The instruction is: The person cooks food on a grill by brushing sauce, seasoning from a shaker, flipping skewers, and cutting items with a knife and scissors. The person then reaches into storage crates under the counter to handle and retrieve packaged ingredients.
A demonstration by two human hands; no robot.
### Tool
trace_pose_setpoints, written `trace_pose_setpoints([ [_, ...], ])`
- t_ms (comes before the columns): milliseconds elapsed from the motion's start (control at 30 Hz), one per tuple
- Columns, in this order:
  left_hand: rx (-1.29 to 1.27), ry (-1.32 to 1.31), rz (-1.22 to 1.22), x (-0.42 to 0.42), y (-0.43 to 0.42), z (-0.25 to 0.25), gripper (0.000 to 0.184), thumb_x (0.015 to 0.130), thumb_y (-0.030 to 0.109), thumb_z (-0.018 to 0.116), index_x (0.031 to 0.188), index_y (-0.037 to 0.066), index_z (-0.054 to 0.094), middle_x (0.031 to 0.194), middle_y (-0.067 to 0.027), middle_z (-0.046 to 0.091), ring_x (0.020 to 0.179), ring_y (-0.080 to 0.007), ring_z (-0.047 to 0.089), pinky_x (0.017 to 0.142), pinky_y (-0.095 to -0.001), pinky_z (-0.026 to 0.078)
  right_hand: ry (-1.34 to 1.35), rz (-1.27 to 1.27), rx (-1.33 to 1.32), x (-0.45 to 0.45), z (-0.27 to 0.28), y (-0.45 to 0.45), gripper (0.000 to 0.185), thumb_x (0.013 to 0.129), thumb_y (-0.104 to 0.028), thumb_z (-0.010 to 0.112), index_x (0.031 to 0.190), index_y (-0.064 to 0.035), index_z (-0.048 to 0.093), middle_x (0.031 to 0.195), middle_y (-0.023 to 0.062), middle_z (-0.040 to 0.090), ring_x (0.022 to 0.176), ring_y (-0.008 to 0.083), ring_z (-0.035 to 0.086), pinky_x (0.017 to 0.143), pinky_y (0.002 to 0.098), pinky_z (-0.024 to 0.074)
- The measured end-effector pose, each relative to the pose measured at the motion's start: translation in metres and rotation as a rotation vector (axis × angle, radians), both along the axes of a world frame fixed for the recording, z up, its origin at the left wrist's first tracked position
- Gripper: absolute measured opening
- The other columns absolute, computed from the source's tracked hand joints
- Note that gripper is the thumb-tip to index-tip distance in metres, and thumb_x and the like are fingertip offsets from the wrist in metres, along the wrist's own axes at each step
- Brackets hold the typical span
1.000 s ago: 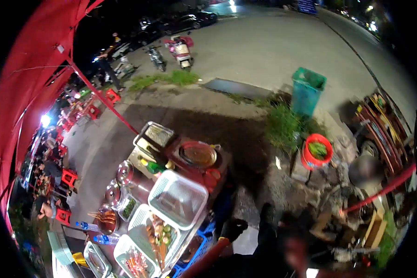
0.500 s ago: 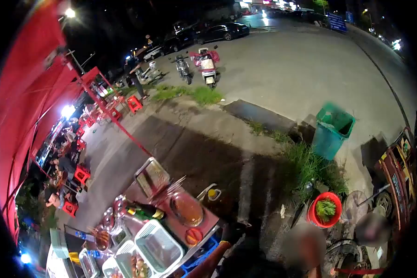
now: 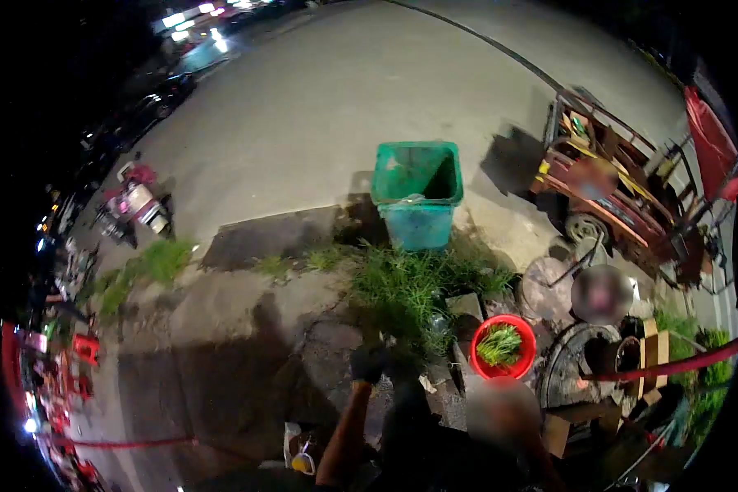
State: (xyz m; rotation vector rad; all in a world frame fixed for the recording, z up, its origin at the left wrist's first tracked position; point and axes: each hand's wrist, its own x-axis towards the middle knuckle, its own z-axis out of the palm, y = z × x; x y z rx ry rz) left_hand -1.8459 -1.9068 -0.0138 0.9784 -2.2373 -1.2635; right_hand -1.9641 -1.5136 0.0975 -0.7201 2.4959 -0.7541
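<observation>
My left hand (image 3: 370, 362), in a dark glove, reaches forward at the lower middle. Its fingers look closed, and a small pale bit shows at their tips; what they hold is too dark to make out. Grass and a green bin (image 3: 416, 225) lie beyond it. On the right, what seems to be my right hand (image 3: 504, 412) is covered by a blurred patch, so its fingers are hidden. Just past that patch sits a red bucket (image 3: 474, 354) with leafy greens (image 3: 498, 344) inside.
A loaded cart (image 3: 599, 189) stands at the right, near round slabs (image 3: 547, 289) and cardboard boxes (image 3: 654, 357). A yellow-capped container (image 3: 302, 463) is low by my left forearm. A scooter (image 3: 143, 203) and red stools (image 3: 85, 348) are at the left.
My view has swung right, away from the food table and red canopy. The bin and bucket now appear further left. My left arm now stretches forward, away from the table.
</observation>
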Motion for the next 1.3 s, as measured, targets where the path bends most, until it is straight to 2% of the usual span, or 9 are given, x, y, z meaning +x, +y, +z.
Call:
trace_pose_setpoints([
  [100,-0.204,-0.315,-0.139,-0.147,-0.109,0.016,0.035,0.086,0.042,0.059,0.099,0.012,0.072,0.105,-0.0162,0.068,0.096,-0.0347,0.064,0.085,-0.0445,0.049,-0.064,-0.146,0.034,-0.022,-0.004,-0.032,0.021,0.086,-0.022,0.059,0.092,-0.0051,0.070,0.071,0.0126,0.067,0.066,0.0278,0.067,0.063,0.0390,0.0533],
  [167,-0.307,0.314,-0.115,-0.265,-0.180,0.027,0.032,0.086,0.037,0.064,0.101,0.009,0.069,0.093,-0.0083,0.069,0.082,-0.0270,0.065,0.073,-0.0413,0.052,-0.105,-0.218,0.064,-0.043,-0.008,-0.058,0.021,0.086,-0.022,0.059,0.093,-0.0055,0.070,0.072,0.0125,0.068,0.067,0.0277,0.067,0.064,0.0391,0.0535],
  [200,-0.123,0.005,-0.211,-0.311,-0.197,0.096,0.033,0.082,0.034,0.064,0.100,0.006,0.066,0.099,-0.0186,0.067,0.087,-0.0382,0.064,0.077,-0.0468,0.049,-0.120,-0.247,0.068,-0.053,-0.012,-0.073,0.021,0.086,-0.022,0.059,0.093,-0.0056,0.070,0.072,0.0125,0.068,0.068,0.0276,0.067,0.064,0.0391,0.0535],
  [333,0.116,0.240,-0.231,-0.462,-0.284,0.044,0.041,0.077,0.020,0.070,0.113,0.003,0.061,0.112,-0.0157,0.065,0.099,-0.0319,0.062,0.088,-0.0415,0.049,-0.172,-0.331,0.069,-0.088,-0.036,-0.121,0.022,0.086,-0.023,0.059,0.094,-0.0062,0.071,0.074,0.0124,0.068,0.069,0.0274,0.067,0.065,0.0393,0.0538],
  [433,-0.232,0.201,-0.282,-0.528,-0.338,-0.007,0.039,0.080,0.018,0.066,0.115,0.001,0.062,0.117,-0.0170,0.064,0.103,-0.0321,0.062,0.091,-0.0390,0.048,-0.200,-0.370,0.055,-0.118,-0.056,-0.149,0.022,0.085,-0.024,0.059,0.094,-0.0067,0.071,0.075,0.0123,0.069,0.071,0.0272,0.067,0.066,0.0394,0.0540],
  [467,-0.001,0.212,-0.242,-0.548,-0.348,-0.027,0.037,0.082,0.019,0.062,0.115,0.002,0.064,0.117,-0.0185,0.064,0.103,-0.0333,0.062,0.091,-0.0390,0.048,-0.214,-0.381,0.056,-0.128,-0.063,-0.156,0.022,0.085,-0.024,0.059,0.094,-0.0069,0.071,0.076,0.0123,0.069,0.071,0.0271,0.067,0.066,0.0395,0.0541],
  [667,-0.150,0.064,-0.181,-0.586,-0.378,-0.040,0.028,0.078,0.029,0.065,0.092,0.006,0.072,0.093,-0.0197,0.069,0.090,-0.0308,0.067,0.080,-0.0408,0.050,-0.299,-0.452,0.117,-0.161,-0.097,-0.167,0.023,0.085,-0.025,0.060,0.095,-0.0078,0.072,0.078,0.0121,0.069,0.074,0.0267,0.068,0.067,0.0397,0.0546],
  [900,0.000,0.399,-0.096,-0.609,-0.406,-0.076,0.075,0.072,0.007,0.076,0.138,0.007,0.041,0.128,-0.0103,0.055,0.114,-0.0213,0.054,0.091,-0.0383,0.049,-0.399,-0.561,0.232,-0.154,-0.113,-0.141,0.025,0.084,-0.026,0.060,0.097,-0.0089,0.072,0.081,0.0119,0.070,0.076,0.0263,0.069,0.069,0.0400,0.0551],
  [1300,-0.194,0.357,-0.110,-0.488,-0.302,-0.090,0.060,0.075,0.011,0.073,0.129,0.008,0.048,0.118,-0.0114,0.059,0.107,-0.0247,0.057,0.088,-0.0392,0.049,-0.469,-0.838,0.077,0.011,-0.109,-0.035,0.027,0.083,-0.028,0.060,0.099,-0.0107,0.073,0.085,0.0116,0.071,0.082,0.0255,0.070,0.072,0.0405,0.0560],
])
